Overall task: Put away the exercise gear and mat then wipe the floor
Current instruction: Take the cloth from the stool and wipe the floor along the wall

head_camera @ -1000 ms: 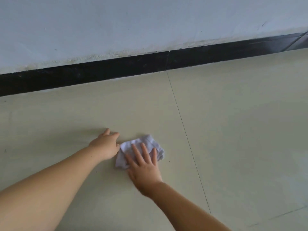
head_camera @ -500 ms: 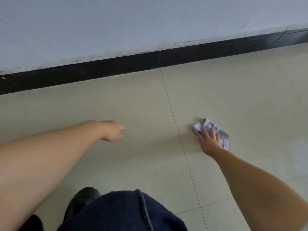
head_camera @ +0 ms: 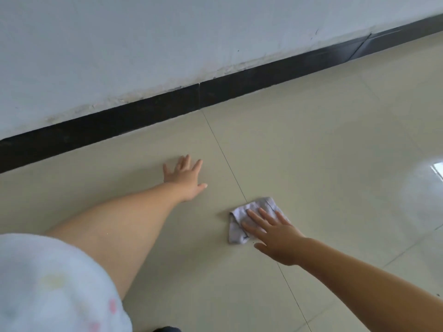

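Note:
A small pale grey cloth (head_camera: pixel 239 215) lies folded on the beige tiled floor (head_camera: pixel 323 152), just right of a grout line. My right hand (head_camera: pixel 275 236) presses flat on the cloth with straight, spread fingers and covers its right half. My left hand (head_camera: pixel 184 174) rests flat on the bare floor with fingers spread, a short way to the left of the cloth and nearer the wall. No exercise gear or mat is in view.
A black skirting board (head_camera: pixel 143 111) runs along the foot of a white wall (head_camera: pixel 143 44) at the back. My white short sleeve (head_camera: pixel 48 283) fills the bottom left corner. A window glare (head_camera: pixel 436 168) shines on the floor at right.
My right hand has slid the cloth back leftward toward the grout line. My left hand has opened and spread flat on the floor. The camera has tilted.

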`<action>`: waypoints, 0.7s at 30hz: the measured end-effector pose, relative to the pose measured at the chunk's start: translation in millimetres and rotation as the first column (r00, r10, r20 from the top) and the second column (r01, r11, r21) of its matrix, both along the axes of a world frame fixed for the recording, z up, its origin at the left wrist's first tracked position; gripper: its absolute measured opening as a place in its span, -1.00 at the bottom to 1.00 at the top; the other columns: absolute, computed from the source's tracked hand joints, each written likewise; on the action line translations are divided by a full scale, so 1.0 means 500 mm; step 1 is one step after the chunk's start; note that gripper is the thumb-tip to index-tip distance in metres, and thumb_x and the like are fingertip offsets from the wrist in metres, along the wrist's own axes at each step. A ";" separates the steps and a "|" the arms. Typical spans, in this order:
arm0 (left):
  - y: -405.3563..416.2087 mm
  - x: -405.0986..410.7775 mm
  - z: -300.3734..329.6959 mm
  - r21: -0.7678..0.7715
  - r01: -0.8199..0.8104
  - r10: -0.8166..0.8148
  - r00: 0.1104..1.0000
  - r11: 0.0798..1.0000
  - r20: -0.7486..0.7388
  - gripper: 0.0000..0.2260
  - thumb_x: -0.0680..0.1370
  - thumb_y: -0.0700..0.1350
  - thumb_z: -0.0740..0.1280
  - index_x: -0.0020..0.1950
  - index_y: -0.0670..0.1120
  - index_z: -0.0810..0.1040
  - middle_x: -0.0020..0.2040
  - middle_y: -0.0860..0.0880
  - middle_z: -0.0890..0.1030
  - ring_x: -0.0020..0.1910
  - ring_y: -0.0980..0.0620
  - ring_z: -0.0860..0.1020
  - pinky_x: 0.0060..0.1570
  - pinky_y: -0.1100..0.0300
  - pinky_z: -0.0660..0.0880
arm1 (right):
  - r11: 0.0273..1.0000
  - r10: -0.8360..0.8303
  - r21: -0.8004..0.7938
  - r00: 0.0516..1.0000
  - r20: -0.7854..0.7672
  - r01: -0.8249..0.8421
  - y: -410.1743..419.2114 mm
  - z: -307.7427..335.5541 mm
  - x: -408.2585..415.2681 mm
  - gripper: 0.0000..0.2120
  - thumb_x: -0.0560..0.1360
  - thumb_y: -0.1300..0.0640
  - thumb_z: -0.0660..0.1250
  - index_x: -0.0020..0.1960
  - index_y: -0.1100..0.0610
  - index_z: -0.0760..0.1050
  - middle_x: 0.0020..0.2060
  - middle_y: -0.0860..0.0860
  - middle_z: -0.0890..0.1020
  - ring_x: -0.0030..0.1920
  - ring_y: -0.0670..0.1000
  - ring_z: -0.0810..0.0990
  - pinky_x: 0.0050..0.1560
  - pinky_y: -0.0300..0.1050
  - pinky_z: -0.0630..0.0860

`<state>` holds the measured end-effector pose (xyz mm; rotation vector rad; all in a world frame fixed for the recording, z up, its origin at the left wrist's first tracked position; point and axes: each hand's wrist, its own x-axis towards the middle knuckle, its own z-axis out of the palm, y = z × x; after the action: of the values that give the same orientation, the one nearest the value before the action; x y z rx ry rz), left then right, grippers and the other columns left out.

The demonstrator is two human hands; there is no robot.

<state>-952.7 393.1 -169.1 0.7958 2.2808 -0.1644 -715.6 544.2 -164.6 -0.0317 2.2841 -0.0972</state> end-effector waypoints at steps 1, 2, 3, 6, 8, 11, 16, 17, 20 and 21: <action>-0.005 -0.003 -0.026 -0.003 -0.060 0.060 0.998 0.998 0.004 -0.24 0.54 0.27 0.15 0.55 0.08 -0.25 0.55 -0.04 -0.30 0.54 -0.04 -0.26 0.40 -0.30 -0.12 | 1.000 0.028 0.013 0.999 0.019 -0.029 0.006 0.002 -0.010 -0.22 0.32 -0.29 -0.46 0.52 -0.09 -0.34 0.37 -0.06 -0.48 0.51 0.07 -0.33 0.43 0.07 -0.35; -0.009 -0.004 -0.045 0.000 -0.098 0.098 0.995 0.995 0.018 -0.17 0.51 0.32 0.17 0.53 0.09 -0.32 0.52 -0.02 -0.38 0.51 -0.03 -0.33 0.38 -0.33 -0.16 | 0.998 0.053 0.022 0.997 0.048 -0.054 0.012 0.006 -0.022 -0.29 0.42 -0.29 -0.40 0.52 -0.08 -0.34 0.39 -0.06 -0.47 0.52 0.08 -0.33 0.44 0.06 -0.34; -0.013 -0.004 -0.060 0.013 -0.117 0.116 0.993 0.993 0.034 -0.11 0.48 0.35 0.18 0.51 0.09 -0.37 0.50 -0.01 -0.43 0.49 -0.03 -0.39 0.36 -0.36 -0.19 | 0.998 0.057 0.025 0.995 0.086 -0.060 0.017 0.010 -0.034 -0.37 0.54 -0.26 -0.28 0.53 -0.07 -0.32 0.40 -0.06 -0.46 0.52 0.08 -0.33 0.47 0.05 -0.30; -0.023 -0.006 -0.076 0.064 -0.125 0.119 0.989 0.990 0.089 -0.07 0.45 0.38 0.18 0.48 0.10 -0.43 0.46 0.01 -0.50 0.46 -0.03 -0.45 0.33 -0.37 -0.28 | 0.999 0.041 0.012 0.968 0.247 -0.046 0.017 0.040 -0.075 -0.40 0.63 -0.16 -0.09 0.53 -0.04 -0.31 0.35 -0.08 -0.48 0.52 0.08 -0.32 0.50 0.05 -0.20; -0.025 -0.009 -0.079 0.075 -0.123 0.115 0.987 0.990 0.111 -0.08 0.46 0.38 0.16 0.47 0.10 -0.45 0.45 0.01 -0.51 0.46 -0.04 -0.46 0.32 -0.36 -0.30 | 0.999 -0.003 0.039 0.945 0.327 -0.010 -0.002 0.049 -0.090 -0.40 0.63 -0.16 -0.09 0.53 -0.04 -0.32 0.32 -0.07 -0.50 0.51 0.08 -0.34 0.50 0.07 -0.20; -0.024 -0.011 -0.074 0.065 -0.118 0.107 0.983 0.991 0.149 -0.09 0.47 0.38 0.14 0.46 0.09 -0.47 0.41 0.03 -0.56 0.45 -0.05 -0.47 0.31 -0.37 -0.31 | 0.995 -0.084 0.079 0.926 0.369 0.058 -0.035 0.060 -0.105 -0.40 0.64 -0.15 -0.10 0.54 -0.02 -0.32 0.32 -0.05 -0.50 0.50 0.06 -0.35 0.48 0.08 -0.25; -0.022 -0.010 -0.073 0.035 -0.131 0.123 0.978 0.991 0.170 -0.09 0.47 0.38 0.14 0.36 0.09 -0.55 0.31 0.05 -0.61 0.45 -0.06 -0.47 0.31 -0.37 -0.32 | 0.997 -0.048 0.065 0.969 0.244 0.033 -0.012 0.038 -0.080 -0.38 0.55 -0.19 -0.20 0.47 -0.02 -0.40 0.41 0.04 -0.47 0.50 0.08 -0.34 0.48 0.08 -0.22; -0.022 -0.009 -0.074 0.031 -0.132 0.125 0.978 0.991 0.168 -0.09 0.48 0.37 0.14 0.34 0.09 -0.56 0.31 0.05 -0.61 0.45 -0.06 -0.47 0.31 -0.37 -0.32 | 0.998 -0.031 0.054 0.985 0.167 0.022 0.000 0.029 -0.067 -0.36 0.54 -0.18 -0.18 0.49 0.01 -0.37 0.49 0.07 -0.35 0.53 0.11 -0.23 0.52 0.10 -0.07; -0.021 -0.010 -0.075 0.025 -0.138 0.132 0.977 0.990 0.169 -0.09 0.49 0.35 0.16 0.39 0.08 -0.53 0.30 0.06 -0.62 0.44 -0.05 -0.48 0.31 -0.36 -0.34 | 0.998 -0.055 0.035 0.996 0.075 0.052 0.035 0.006 -0.025 -0.47 0.62 -0.14 -0.16 0.55 -0.02 -0.10 0.54 0.01 0.06 0.50 0.04 0.04 0.44 0.03 0.01; -0.022 -0.012 -0.075 0.025 -0.134 0.127 0.976 0.991 0.177 -0.10 0.49 0.34 0.16 0.41 0.09 -0.51 0.30 0.06 -0.63 0.44 -0.05 -0.49 0.31 -0.36 -0.35 | 1.000 -0.006 0.019 0.998 0.063 0.005 0.042 -0.003 -0.020 -0.50 0.63 -0.12 -0.22 0.54 -0.05 -0.05 0.53 0.00 0.09 0.50 0.02 0.03 0.42 0.01 -0.04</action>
<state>-958.4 382.1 -206.4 0.6498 2.1658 0.0082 -725.8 565.0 -166.1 -0.0126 2.2217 -0.0779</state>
